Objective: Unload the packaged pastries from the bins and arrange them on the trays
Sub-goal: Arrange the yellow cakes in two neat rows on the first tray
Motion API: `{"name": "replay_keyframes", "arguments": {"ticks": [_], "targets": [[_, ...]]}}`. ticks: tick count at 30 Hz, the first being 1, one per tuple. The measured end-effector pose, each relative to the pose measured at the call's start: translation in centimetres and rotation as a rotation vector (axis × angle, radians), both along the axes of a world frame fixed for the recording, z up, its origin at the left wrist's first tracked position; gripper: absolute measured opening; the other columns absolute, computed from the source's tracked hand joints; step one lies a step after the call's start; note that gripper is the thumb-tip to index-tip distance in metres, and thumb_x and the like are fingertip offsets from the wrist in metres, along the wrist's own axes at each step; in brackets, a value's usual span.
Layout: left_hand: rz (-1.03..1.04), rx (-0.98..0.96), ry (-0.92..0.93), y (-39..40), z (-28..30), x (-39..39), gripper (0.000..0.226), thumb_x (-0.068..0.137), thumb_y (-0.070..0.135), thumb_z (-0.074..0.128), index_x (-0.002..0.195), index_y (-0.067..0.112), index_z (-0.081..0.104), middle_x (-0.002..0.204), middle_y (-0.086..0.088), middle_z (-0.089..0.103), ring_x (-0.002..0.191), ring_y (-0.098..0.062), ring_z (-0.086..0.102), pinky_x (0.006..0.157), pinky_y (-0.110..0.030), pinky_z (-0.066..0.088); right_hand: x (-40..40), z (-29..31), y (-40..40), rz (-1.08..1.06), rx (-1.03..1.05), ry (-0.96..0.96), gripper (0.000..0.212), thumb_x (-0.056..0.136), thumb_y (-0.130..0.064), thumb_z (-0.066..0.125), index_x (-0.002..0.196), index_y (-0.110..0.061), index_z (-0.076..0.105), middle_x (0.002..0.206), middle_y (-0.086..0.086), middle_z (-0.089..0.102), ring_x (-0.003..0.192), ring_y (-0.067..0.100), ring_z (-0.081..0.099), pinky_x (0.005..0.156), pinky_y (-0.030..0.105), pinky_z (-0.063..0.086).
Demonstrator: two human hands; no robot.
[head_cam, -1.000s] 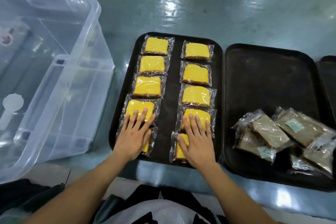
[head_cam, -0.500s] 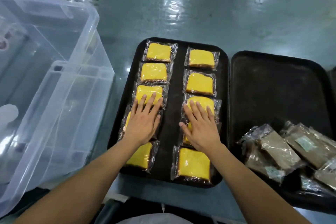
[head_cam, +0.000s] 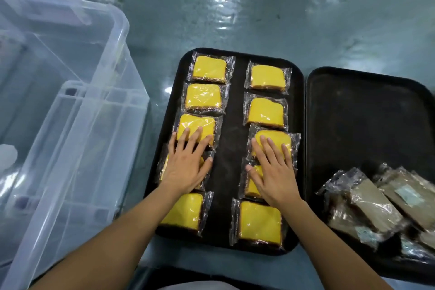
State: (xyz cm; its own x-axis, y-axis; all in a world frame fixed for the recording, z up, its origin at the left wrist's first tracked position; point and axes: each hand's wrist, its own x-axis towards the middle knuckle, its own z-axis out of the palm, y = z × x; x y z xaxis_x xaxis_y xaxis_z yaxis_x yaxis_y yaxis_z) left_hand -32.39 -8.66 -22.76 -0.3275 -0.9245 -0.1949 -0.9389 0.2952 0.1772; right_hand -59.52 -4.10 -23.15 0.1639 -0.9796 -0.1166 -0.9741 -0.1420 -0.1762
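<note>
Yellow plastic-wrapped pastries (head_cam: 266, 112) lie in two columns on black tray (head_cam: 231, 125); left hand (head_cam: 184, 167) and right hand (head_cam: 274, 174) press flat, fingers released, aligning rows. Next: brown packets (head_cam: 367, 200) need arranging.

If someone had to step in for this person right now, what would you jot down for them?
Left hand and right hand: both flat and open, pressing on yellow packaged pastries, nothing gripped.
Left tray: ten yellow pastries in two columns of five; hands rest across the third and fourth rows.
Right tray: brown packaged pastries lie heaped at its near end.
Clear bin: looks empty.
Left to do: spread out the brown heap in rows.
</note>
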Motion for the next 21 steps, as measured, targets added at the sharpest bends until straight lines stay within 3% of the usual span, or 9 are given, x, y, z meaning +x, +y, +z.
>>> {"name": "replay_keyframes", "arguments": {"ticks": [3, 8, 11, 17, 21], "targets": [[0.031, -0.081, 0.074, -2.1, 0.7, -1.6, 0.054, 0.103, 0.049, 0.030, 0.150, 0.025, 0.039, 0.164, -0.006, 0.026, 0.153, -0.029, 0.017, 0.123, -0.056, 0.012, 0.0, 0.7, -2.7, -0.081, -0.053, -0.069, 0.063, 0.107, -0.054, 0.025, 0.163, -0.027, 0.011, 0.170, 0.000, 0.012, 0.157, 0.016, 0.001, 0.127, 0.049, 0.009], [0.041, -0.099, 0.112, -8.0, 0.5, -4.3, 0.060, 0.106, 0.046, 0.028, 0.161, 0.031, 0.007, 0.170, -0.001, -0.001, 0.155, -0.029, -0.003, 0.125, -0.051, 0.005, 0.0, 0.9, -9.2, -0.109, -0.031, -0.019, 0.065, 0.105, -0.058, 0.021, 0.162, -0.032, 0.006, 0.170, 0.001, 0.003, 0.157, 0.019, -0.005, 0.127, 0.049, 0.003], [0.052, -0.047, 0.048, -10.2, -0.5, -4.4, 0.062, 0.106, 0.050, 0.024, 0.160, 0.035, 0.000, 0.169, 0.000, -0.005, 0.155, -0.032, -0.005, 0.124, -0.055, 0.003, -0.2, -0.3, -10.4, -0.094, 0.025, 0.019, 0.065, 0.104, -0.063, 0.015, 0.162, -0.036, 0.002, 0.171, 0.001, 0.001, 0.157, 0.020, -0.007, 0.126, 0.051, 0.001], [0.031, -0.013, 0.015, -10.6, -1.2, -2.9, 0.060, 0.104, 0.056, 0.021, 0.159, 0.040, 0.005, 0.169, 0.004, -0.007, 0.154, -0.028, -0.012, 0.124, -0.053, -0.004, -1.9, -0.9, -9.9, -0.085, 0.043, 0.011, 0.065, 0.103, -0.065, 0.012, 0.161, -0.039, -0.004, 0.170, -0.002, -0.006, 0.155, 0.016, -0.016, 0.126, 0.049, -0.004], [0.043, -0.010, 0.035, -10.8, -0.8, -3.0, 0.059, 0.102, 0.058, 0.022, 0.157, 0.039, 0.016, 0.169, 0.002, 0.001, 0.155, -0.028, -0.008, 0.124, -0.056, -0.001, -1.8, -0.5, -10.1, -0.097, 0.031, 0.008, 0.066, 0.103, -0.065, 0.013, 0.161, -0.038, 0.002, 0.171, -0.001, 0.002, 0.156, 0.016, -0.009, 0.126, 0.049, -0.002]]}}
